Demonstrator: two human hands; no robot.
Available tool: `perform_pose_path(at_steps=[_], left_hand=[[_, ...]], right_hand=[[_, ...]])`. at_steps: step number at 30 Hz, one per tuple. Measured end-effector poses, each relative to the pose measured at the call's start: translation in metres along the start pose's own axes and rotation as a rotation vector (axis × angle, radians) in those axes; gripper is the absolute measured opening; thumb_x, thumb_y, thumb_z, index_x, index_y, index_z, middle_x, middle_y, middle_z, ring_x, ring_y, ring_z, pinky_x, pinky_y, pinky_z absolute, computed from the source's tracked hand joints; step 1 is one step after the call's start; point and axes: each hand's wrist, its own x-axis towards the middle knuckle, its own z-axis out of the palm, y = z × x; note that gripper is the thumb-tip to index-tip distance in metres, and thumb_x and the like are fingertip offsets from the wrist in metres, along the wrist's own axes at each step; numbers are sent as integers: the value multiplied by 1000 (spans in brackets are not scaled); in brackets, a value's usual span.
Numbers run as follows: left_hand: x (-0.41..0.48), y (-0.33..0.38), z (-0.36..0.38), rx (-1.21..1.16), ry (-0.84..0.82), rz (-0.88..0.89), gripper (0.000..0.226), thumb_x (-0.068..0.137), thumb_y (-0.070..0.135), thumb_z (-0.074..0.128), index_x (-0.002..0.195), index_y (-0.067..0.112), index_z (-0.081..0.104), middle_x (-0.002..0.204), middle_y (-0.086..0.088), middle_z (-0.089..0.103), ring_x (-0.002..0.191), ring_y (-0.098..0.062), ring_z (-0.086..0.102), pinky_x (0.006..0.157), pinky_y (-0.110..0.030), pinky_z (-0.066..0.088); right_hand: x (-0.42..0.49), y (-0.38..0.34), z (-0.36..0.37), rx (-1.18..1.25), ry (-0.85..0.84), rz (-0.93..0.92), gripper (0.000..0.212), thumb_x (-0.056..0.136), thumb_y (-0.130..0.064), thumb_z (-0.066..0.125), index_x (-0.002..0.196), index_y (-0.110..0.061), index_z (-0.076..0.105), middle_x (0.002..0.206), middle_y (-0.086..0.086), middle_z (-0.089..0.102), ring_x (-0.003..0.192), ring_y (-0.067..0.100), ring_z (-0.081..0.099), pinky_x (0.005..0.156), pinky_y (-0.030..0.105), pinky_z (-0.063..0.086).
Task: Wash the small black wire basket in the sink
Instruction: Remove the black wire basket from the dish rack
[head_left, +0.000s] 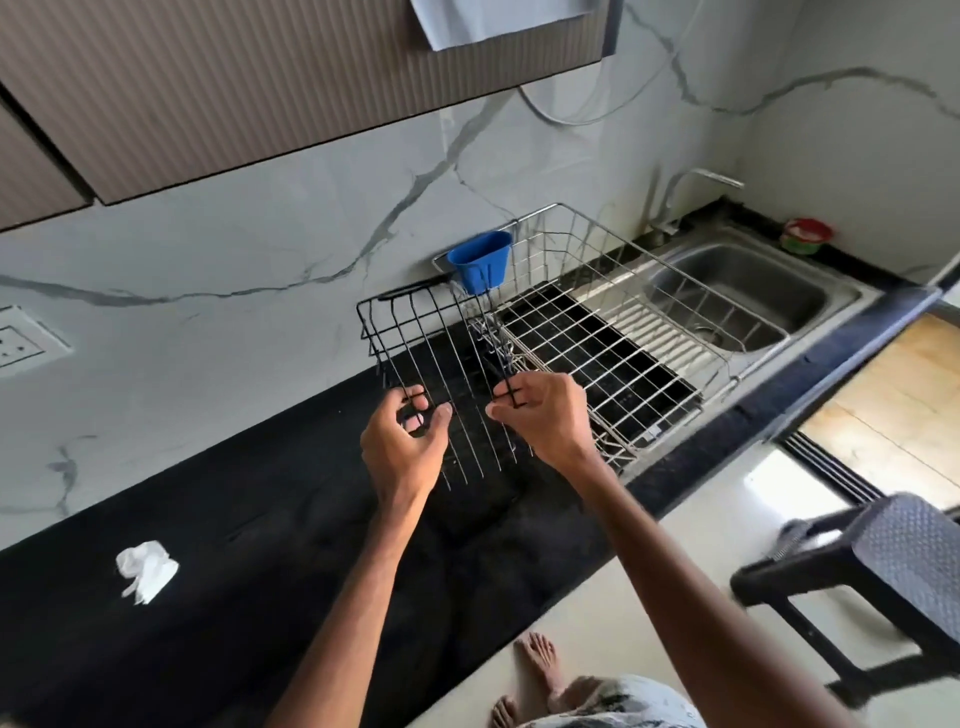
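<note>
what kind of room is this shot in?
Most likely a home kitchen: a stainless sink with a tap, a steel dish rack on the black counter, and wall cabinets above a marble-look backsplash.

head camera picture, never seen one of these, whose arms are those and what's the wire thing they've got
No machine here: a person wears a camera on their head, so you look down along their own bare arms. The left hand and right hand each grip the near edge of a small black wire basket, holding it tilted over a black counter. Beside it sits a larger steel dish rack with a blue cup hung on its rim. Further right is the steel sink with its tap. A crumpled white tissue lies on the counter to the left. A dark stool stands on the floor.
</note>
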Motion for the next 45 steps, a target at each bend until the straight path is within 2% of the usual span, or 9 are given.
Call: perform_pose_path(at_steps=[7,14,17,24,27,32,36,42,45], left_hand=[[-32,52,24,-121,41,259,33,84,25,81,112,9,72,96,7,69,86,-14,68,67,-15,54],[-54,96,68,-157,15,345,21,85,4,83,98,-3,67,98,-6,71,90,15,61,72,-3,48],[-58,109,94,-192,3,357,20,86,6,82,96,0,66,99,2,69,90,11,62,68,-17,55],[-82,163,180,-210,-38,428,21,84,5,81,99,-2,69,99,-5,72,88,1,63,77,-1,42],[-94,182,230,-237,-71,411,19,85,15,78,96,6,67,100,1,70,90,-3,65,79,-13,51],[-115,211,315,-282,-93,347,17,87,16,78,93,11,63,94,-5,67,82,-12,67,63,-45,62],[-126,236,363,-295,-96,319,16,88,12,78,96,11,64,99,-7,69,84,-23,70,64,-36,60],[-120,266,422,-314,-123,293,18,87,6,78,98,5,64,100,-9,69,89,-22,71,66,-17,58],[-110,274,447,-281,-98,317,19,88,10,77,92,13,59,96,-3,67,87,-18,70,71,-22,59]], right_hand=[[-30,-14,-58,-8,273,-81,18,75,-27,89,89,-24,78,76,-15,73,64,-4,65,58,10,49],[-32,-2,-115,-16,408,-129,18,77,-24,87,90,-21,75,82,-12,72,72,1,67,70,24,59],[-29,11,-142,-2,441,-135,20,76,-25,88,90,-21,74,82,-8,72,72,11,69,69,33,60],[-11,59,-231,19,536,-171,20,76,-21,88,86,-18,72,81,-3,71,70,16,67,64,35,59],[0,84,-276,33,577,-183,23,74,-20,90,87,-15,72,80,-7,71,70,6,67,62,24,57],[23,126,-350,106,595,-186,36,69,-20,94,95,-19,68,91,-2,74,81,10,73,70,27,62],[39,144,-395,81,616,-184,43,66,-21,95,97,-24,66,93,-4,73,81,2,71,66,12,55],[73,166,-444,59,611,-166,46,66,-23,95,101,-29,65,89,-12,71,79,-1,70,65,10,55],[95,175,-458,63,606,-143,45,67,-22,94,101,-28,65,84,-21,65,74,-10,66,61,6,50]])
